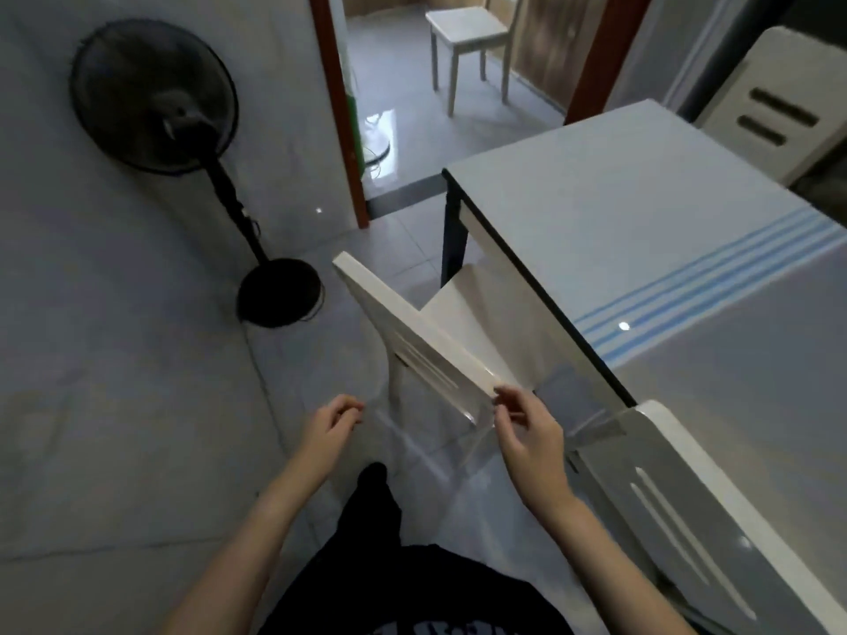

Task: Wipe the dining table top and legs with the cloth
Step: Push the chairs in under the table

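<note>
The fingers (509, 402) of the right hand (527, 435) are curled and pinch the near end of the top rail of a cream-white wooden chair (412, 324) with a slotted back. The thumb sits on the side facing me, the other fingertips wrap over the rail's corner. The chair is tilted, its rail running away from those fingers toward the upper left, and its seat is partly tucked under the table edge.

To the left of that grip, apart from the chair, the left hand (330, 423) hangs in the air with its fingers (350, 407) loosely curled, holding nothing.

Just right of the right hand's fingers and beyond them I see the task's thing, the glossy pale-grey surface (641, 208) of the dining table, rectangular, dark-edged, with a band of light-blue stripes across it. Its dark table leg (453, 233) stands at the far corner, past the chair's seat.

Below and right of the fingers, a second cream-white slotted chair (678, 501) leans against the surface's near edge. Another pale chair back (774, 107) shows at its far side.

Far left of the fingers, a black pedestal fan (156, 93) stands on the grey tiled floor (403, 249). Beyond a red-brown door frame (339, 107), a small white stool-like chair (467, 29) stands in the next room.
</note>
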A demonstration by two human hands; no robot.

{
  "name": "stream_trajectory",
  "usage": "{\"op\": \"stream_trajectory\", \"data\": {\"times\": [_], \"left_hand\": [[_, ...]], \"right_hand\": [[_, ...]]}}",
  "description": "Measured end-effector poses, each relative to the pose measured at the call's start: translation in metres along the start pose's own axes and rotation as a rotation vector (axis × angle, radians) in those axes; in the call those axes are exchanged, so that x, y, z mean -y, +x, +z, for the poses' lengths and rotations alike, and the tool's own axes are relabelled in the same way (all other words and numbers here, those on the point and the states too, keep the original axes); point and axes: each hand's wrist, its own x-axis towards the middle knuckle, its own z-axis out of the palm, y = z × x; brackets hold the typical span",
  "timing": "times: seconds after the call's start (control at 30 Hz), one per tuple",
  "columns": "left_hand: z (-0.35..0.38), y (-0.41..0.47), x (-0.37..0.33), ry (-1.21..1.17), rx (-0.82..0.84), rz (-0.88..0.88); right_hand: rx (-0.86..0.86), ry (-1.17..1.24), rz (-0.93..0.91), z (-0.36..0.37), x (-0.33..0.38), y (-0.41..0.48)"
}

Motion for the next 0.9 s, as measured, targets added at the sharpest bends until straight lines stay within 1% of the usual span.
{"op": "stream_trajectory", "data": {"times": [0.07, 0.13, 0.2, 0.27, 0.33, 0.4, 0.47, 0.53, 0.7, 0.83, 0.9], "left_hand": [[-0.015, 0.035, -0.013, 0.12, 0.011, 0.126], [-0.028, 0.072, -0.032, 0.226, 0.022, 0.287], [-0.036, 0.11, -0.053, 0.326, 0.035, 0.464], [-0.041, 0.143, -0.071, 0.451, 0.045, 0.633], [-0.045, 0.175, -0.081, 0.596, 0.064, 0.744], [-0.048, 0.203, -0.084, 0.74, 0.086, 0.793], [-0.048, 0.223, -0.085, 0.863, 0.1, 0.801], [-0.046, 0.237, -0.087, 0.927, 0.116, 0.787], [-0.044, 0.25, -0.088, 0.948, 0.1, 0.841], [-0.044, 0.257, -0.087, 0.929, 0.115, 0.847], [-0.045, 0.263, -0.086, 0.934, 0.117, 0.857]], "right_hand": [[-0.105, -0.11, -0.064, 0.013, 0.01, 0.021], [-0.137, -0.281, -0.061, 0.027, 0.01, 0.043], [-0.095, -0.411, 0.039, 0.043, 0.007, 0.061], [-0.057, -0.489, 0.17, 0.059, 0.005, 0.071], [-0.061, -0.652, 0.248, 0.073, 0.005, 0.078], [-0.091, -0.799, 0.312, 0.081, 0.006, 0.082], [-0.122, -0.851, 0.35, 0.085, 0.007, 0.084], [-0.143, -0.898, 0.373, 0.087, 0.007, 0.086], [-0.145, -0.94, 0.442, 0.093, 0.007, 0.086], [-0.219, -0.959, 0.423, 0.1, 0.009, 0.087], [-0.222, -0.968, 0.45, 0.108, 0.01, 0.087]]}}
